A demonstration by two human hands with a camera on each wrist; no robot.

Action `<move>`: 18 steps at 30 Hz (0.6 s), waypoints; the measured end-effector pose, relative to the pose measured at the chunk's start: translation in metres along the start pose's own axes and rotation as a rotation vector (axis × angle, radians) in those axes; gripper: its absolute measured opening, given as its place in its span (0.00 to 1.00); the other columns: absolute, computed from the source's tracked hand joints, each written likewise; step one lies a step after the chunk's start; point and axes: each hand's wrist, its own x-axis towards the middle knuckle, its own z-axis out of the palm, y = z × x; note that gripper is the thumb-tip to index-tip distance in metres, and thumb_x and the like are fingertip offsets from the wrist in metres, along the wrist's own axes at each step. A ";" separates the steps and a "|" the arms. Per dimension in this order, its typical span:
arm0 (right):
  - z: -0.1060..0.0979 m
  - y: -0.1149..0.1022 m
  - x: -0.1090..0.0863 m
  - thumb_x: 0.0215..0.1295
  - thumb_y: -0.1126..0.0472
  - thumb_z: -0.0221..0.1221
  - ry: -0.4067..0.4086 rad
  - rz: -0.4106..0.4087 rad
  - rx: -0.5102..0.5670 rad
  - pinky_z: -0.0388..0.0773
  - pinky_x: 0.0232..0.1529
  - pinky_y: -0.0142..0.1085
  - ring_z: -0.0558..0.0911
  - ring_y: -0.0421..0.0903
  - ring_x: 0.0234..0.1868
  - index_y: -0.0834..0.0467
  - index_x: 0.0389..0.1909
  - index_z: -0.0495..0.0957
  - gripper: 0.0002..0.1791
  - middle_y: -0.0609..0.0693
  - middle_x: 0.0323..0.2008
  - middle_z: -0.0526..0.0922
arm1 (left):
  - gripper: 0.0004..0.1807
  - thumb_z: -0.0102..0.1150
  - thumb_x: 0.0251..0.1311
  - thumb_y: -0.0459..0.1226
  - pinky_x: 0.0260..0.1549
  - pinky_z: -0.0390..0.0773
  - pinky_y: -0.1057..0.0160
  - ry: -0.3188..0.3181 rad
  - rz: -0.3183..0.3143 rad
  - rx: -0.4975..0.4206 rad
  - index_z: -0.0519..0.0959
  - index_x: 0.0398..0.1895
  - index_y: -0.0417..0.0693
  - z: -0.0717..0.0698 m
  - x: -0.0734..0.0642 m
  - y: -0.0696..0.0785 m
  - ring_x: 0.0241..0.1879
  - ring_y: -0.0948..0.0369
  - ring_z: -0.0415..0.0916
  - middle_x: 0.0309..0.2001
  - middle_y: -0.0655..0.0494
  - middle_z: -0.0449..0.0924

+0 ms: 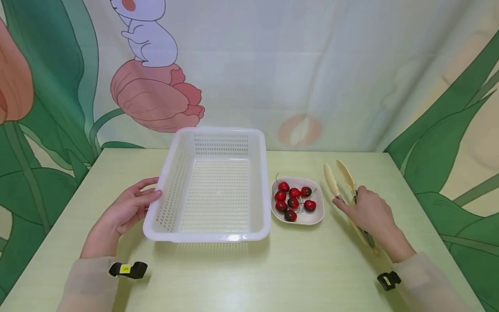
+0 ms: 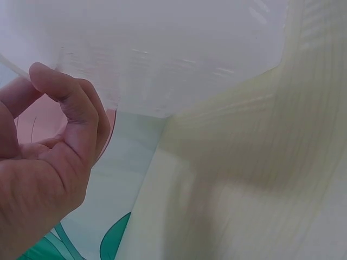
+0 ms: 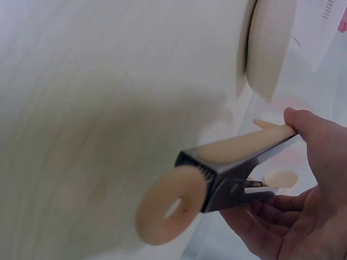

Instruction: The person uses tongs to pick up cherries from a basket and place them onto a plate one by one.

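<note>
My left hand (image 1: 130, 206) pinches the left rim of a white perforated plastic basket (image 1: 208, 237), thumb on top and fingers beneath; the left wrist view shows the same grip from below. Nothing lies in the basket. In my right hand (image 1: 372, 212) is a pair of tongs (image 1: 331, 180) with cream tips and metal arms, its tips spread apart and pointing away from me. The ring end of the tongs (image 3: 171, 206) faces the right wrist camera. Between basket and tongs sits a small pale dish (image 1: 317, 216) with several dark red cherries (image 1: 293, 203), some with stems.
A pale wood-grain table (image 1: 296, 273) carries everything. Behind it hangs a curtain (image 1: 249, 65) printed with leaves, flowers and a white animal. The dish stands close beside the basket's right wall.
</note>
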 end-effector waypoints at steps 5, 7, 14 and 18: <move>0.004 0.001 0.005 0.67 0.33 0.60 -0.071 0.042 -0.004 0.67 0.16 0.39 0.71 0.48 0.16 0.65 0.30 0.67 0.36 0.55 0.20 0.69 | 0.31 0.59 0.73 0.37 0.47 0.84 0.59 0.002 0.003 0.012 0.58 0.74 0.50 0.001 -0.001 0.000 0.48 0.57 0.84 0.54 0.57 0.82; 0.006 0.001 0.007 0.67 0.33 0.59 -0.107 0.062 0.001 0.69 0.16 0.38 0.72 0.49 0.17 0.66 0.31 0.67 0.36 0.55 0.20 0.69 | 0.30 0.59 0.73 0.38 0.48 0.83 0.59 0.009 0.000 0.019 0.59 0.73 0.51 0.001 -0.001 -0.001 0.48 0.57 0.84 0.53 0.57 0.82; 0.012 0.001 0.012 0.66 0.33 0.61 -0.127 0.066 -0.002 0.69 0.16 0.39 0.73 0.49 0.17 0.66 0.30 0.67 0.37 0.56 0.19 0.69 | 0.31 0.59 0.73 0.38 0.48 0.83 0.59 0.011 0.009 0.025 0.58 0.74 0.50 0.000 -0.002 -0.002 0.49 0.56 0.84 0.54 0.56 0.82; 0.012 0.001 0.013 0.67 0.31 0.58 -0.142 0.053 -0.008 0.68 0.17 0.39 0.72 0.49 0.17 0.65 0.28 0.68 0.37 0.55 0.19 0.70 | 0.33 0.59 0.74 0.41 0.47 0.83 0.61 0.023 0.017 0.073 0.57 0.75 0.48 0.001 -0.004 -0.004 0.49 0.58 0.83 0.54 0.57 0.81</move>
